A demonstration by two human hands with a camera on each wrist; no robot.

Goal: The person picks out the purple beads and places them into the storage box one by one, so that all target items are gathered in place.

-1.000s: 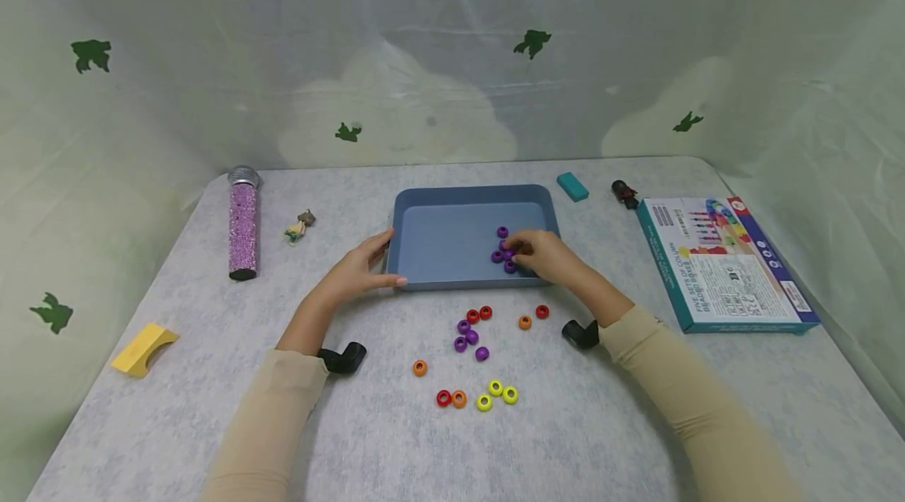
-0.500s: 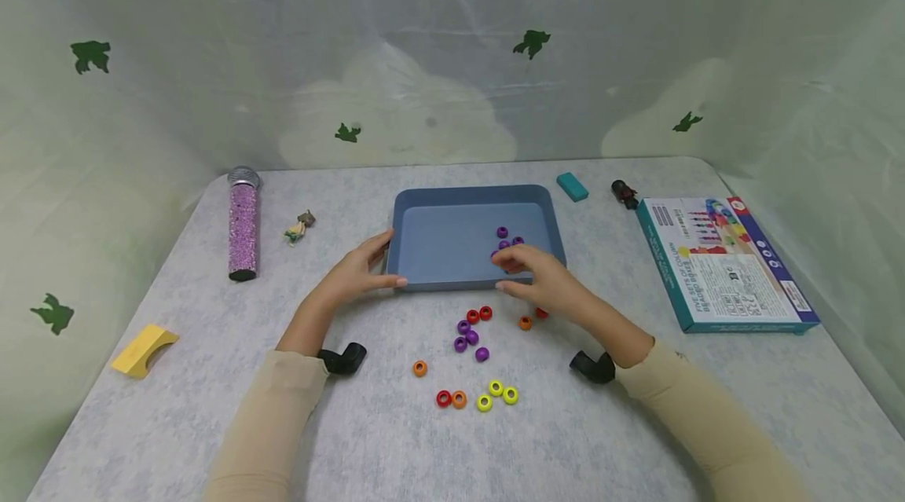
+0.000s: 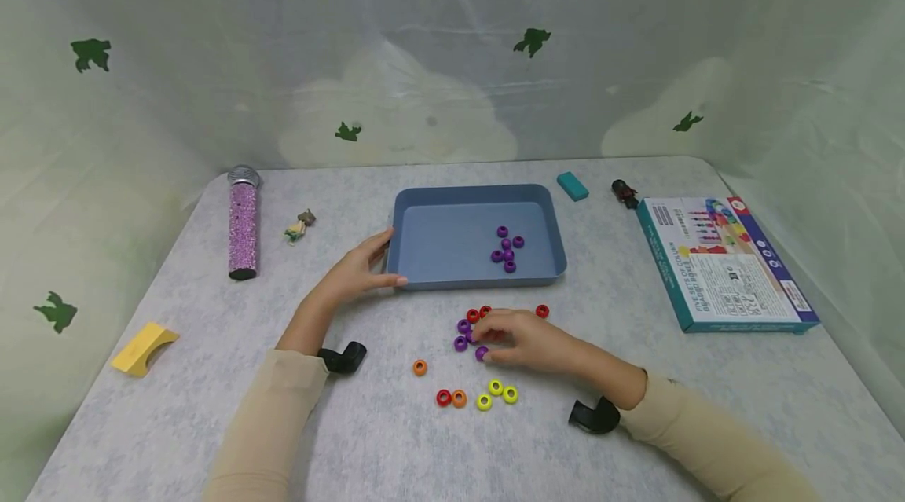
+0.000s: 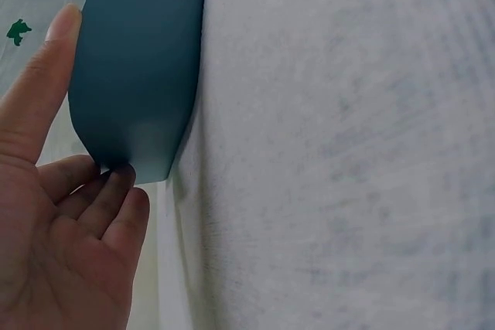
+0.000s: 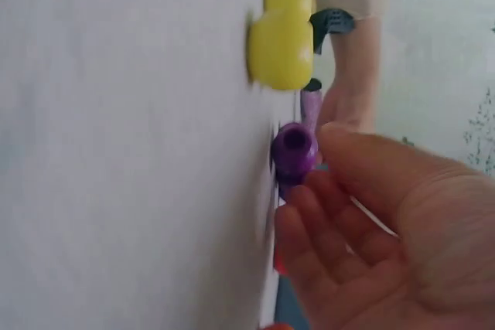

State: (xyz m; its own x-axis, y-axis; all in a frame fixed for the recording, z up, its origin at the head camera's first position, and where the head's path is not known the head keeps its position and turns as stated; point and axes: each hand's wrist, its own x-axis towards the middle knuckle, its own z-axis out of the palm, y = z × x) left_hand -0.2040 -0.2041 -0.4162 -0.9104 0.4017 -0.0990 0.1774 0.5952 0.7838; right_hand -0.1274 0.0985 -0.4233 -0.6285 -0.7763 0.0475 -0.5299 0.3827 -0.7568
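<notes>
A blue-grey tray (image 3: 445, 247) holds several purple beads (image 3: 508, 255) in its right half. My left hand (image 3: 353, 270) holds the tray's near left corner, thumb at the front and fingers along the left side; in the left wrist view its fingertips (image 4: 120, 179) touch the outer wall. Just in front of the tray, my right hand (image 3: 530, 341) hovers low over loose purple beads (image 3: 461, 344), fingers loosely bent. One purple bead (image 5: 294, 148) shows right at its thumb and fingertips in the right wrist view, with a gap around it. The hand partly hides the beads beneath.
Yellow beads (image 3: 496, 388), red beads (image 3: 443, 398) and orange beads (image 3: 420, 367) lie nearby. A glittery microphone (image 3: 243, 227), a small figurine (image 3: 300, 227) and a yellow arch block (image 3: 144, 349) are leftward. Rightward are a teal block (image 3: 573, 186), a dark figurine (image 3: 624, 194) and a bead box (image 3: 728, 266).
My right hand let go of a purple bead in the tray, then came back toward me, out of the tray to the loose purple beads. The left hand stayed at the tray corner.
</notes>
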